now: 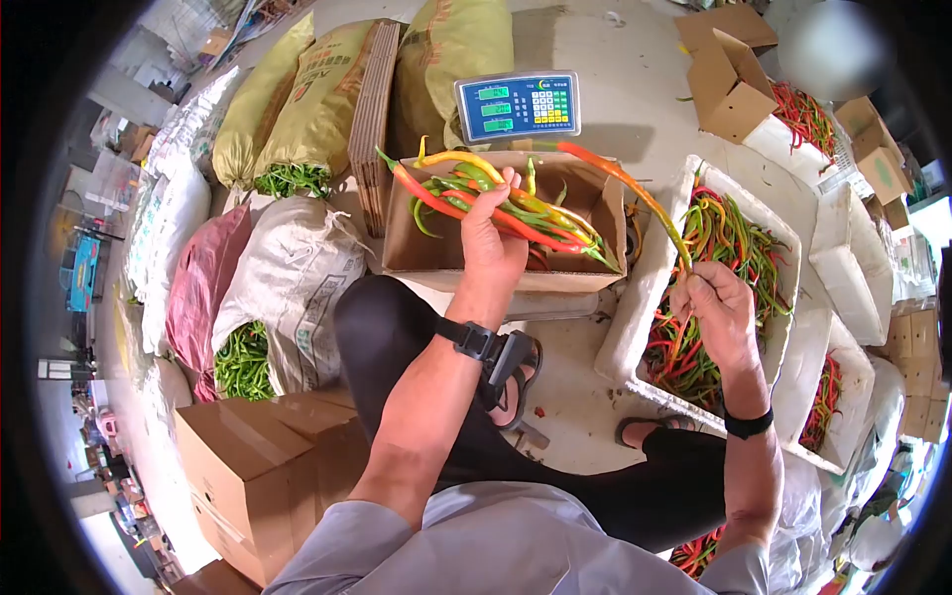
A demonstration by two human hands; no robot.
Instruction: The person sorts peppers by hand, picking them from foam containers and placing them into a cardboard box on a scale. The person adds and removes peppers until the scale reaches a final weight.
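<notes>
A bunch of long chili peppers, red, green and yellow, is gripped in my left hand, above an open cardboard box. My right hand pinches the lower end of one long orange-yellow chili pepper, which slants up and left toward the box. Below that hand stands a white foam box full of mixed red and green chili peppers. Behind the cardboard box is a blue digital scale display with lit green readouts. The contents of the cardboard box are mostly hidden by the bunch.
Yellow woven sacks and flattened cardboard stand at back left. A white sack and a closed carton are on the left. More foam boxes and an open carton line the right side.
</notes>
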